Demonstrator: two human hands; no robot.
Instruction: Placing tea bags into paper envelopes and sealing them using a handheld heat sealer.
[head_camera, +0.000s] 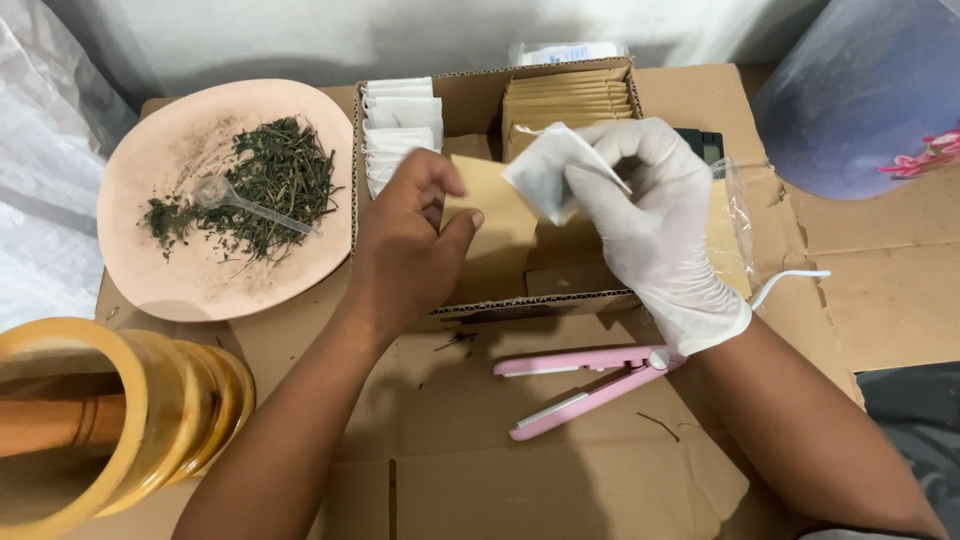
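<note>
The white tea bag (550, 170) sits pinched between the thumb and fingertips of the gloved right hand (655, 225), held in the air just above the open cardboard box (540, 300). The grip is closed on one edge of the bag only, so most of the bag hangs free toward the left. Just beside it, the bare left hand (410, 240) is closed on a tan paper envelope (495, 215), thumb on the front and fingers behind, its upper edge close to the bag's lower corner.

The likeliest trouble is at that meeting point. If the envelope's mouth is not spread (whether it is open cannot be told from this view), the soft bag could buckle against the paper edge and fold instead of sliding in. A pinch on one edge gives little control of the free corner, and the smooth glove could let the bag slip and drop into the box.

Inside the box, a row of white bags (400, 125) stands at the left and a stack of tan envelopes (568, 100) at the back right; a dropped bag would mix in with these.

In front of the box lies a pink sealing iron (590, 385) with its arms parted, its white cord (790, 280) running off past the right wrist. A forearm lowered carelessly could touch it or snag the cord.

Left of the box, a pink plate (165, 275) holds dried green herbs (270, 185) and a clear plastic spoon (240, 200); a sweeping left elbow could scatter them. Nearer the person on that side stands a wooden mortar (120, 420).
</note>
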